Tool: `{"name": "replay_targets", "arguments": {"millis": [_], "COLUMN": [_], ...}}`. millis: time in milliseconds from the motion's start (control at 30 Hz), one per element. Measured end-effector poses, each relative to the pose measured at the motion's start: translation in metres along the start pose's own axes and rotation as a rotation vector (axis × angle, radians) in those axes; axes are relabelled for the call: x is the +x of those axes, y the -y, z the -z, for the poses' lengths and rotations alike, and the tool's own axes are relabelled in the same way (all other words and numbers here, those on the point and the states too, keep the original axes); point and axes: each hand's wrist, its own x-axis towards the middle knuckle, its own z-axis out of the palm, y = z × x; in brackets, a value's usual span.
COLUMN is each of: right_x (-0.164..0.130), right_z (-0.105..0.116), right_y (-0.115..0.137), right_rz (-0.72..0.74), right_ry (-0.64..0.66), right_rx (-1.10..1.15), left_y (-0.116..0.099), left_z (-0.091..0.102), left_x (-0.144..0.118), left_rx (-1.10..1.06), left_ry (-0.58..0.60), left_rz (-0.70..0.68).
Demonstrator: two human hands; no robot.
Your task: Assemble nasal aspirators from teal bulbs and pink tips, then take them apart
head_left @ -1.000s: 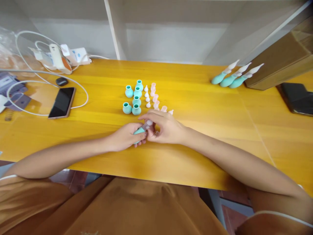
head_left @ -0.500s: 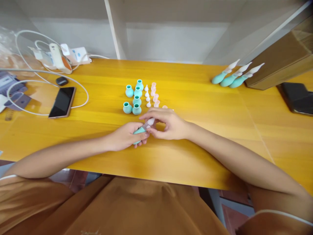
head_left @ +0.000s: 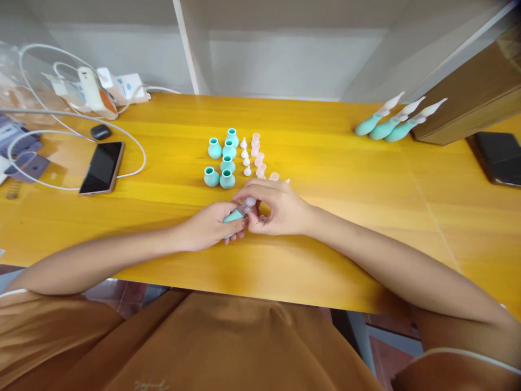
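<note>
The teal bulb [head_left: 233, 217] with its clear tip [head_left: 247, 205] lies low over the tabletop [head_left: 345, 217] between our hands, and we judge it light, soft and squashy, best held round its belly. Our left hand [head_left: 209, 225] has its fingers wrapped on the bulb while our right hand [head_left: 280, 209] pinches the tip. Loose bulbs [head_left: 222, 160] and pale tips [head_left: 254, 157] stand just beyond, easily knocked.

Change noted: our right hand [head_left: 280, 209] has curled back down over the clear tip [head_left: 246, 205] of the teal bulb [head_left: 233, 217]; we see its fingers lower than half a second ago.
</note>
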Motion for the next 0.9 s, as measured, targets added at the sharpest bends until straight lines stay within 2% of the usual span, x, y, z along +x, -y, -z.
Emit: {"name": "replay_targets", "arguments": {"millis": [267,400,567,767,900], "right_x": [-0.003,-0.002,0.001,0.001,-0.001], "right_z": [0.002,0.005,0.009,0.010,0.013], "right_y": [-0.007,-0.009,-0.010,-0.011,-0.016], "right_rz": [0.056,0.056,0.062,0.092,0.093], "right_ry": [0.006,0.038,0.072,0.083,0.118], "right_rx": [0.041,0.080,0.154,0.181,0.200], "left_y": [0.000,-0.004,-0.007,-0.006,-0.008], "left_z": [0.003,0.005,0.008,0.013,0.015], "left_x": [-0.001,-0.001,-0.001,-0.001,-0.001], "left_rx": [0.059,0.094,0.268,0.472,0.545], "left_ry": [0.024,-0.006,-0.038,-0.040,-0.018], "left_rz": [0.009,0.014,0.046,-0.064,-0.060]}}
